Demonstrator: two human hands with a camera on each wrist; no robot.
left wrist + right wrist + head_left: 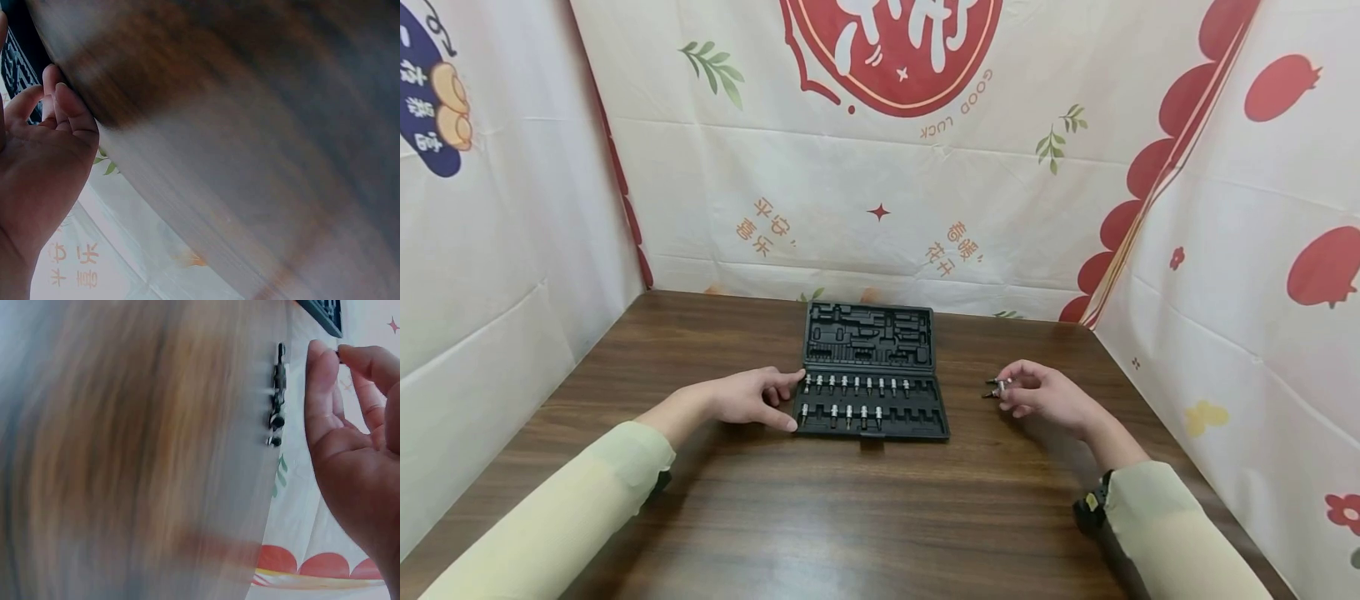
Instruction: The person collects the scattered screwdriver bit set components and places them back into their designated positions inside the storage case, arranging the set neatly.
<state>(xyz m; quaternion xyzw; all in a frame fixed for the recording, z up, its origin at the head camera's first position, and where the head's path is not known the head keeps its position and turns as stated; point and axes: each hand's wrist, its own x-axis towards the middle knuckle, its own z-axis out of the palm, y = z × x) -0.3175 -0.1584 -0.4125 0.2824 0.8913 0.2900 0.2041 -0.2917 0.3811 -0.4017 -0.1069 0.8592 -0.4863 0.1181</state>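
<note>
Two spread digits of the left hand touch the black case; the right hand apparently pinches a small bit.

The left hand, its fingers bent, is beside a dark case at upper left. A brown table extends rightward; below is pale cloth with orange characters.

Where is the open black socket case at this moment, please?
In the head view, the open black socket case lies on the wooden table, the left hand at its left edge and the right hand off to its right.
</note>
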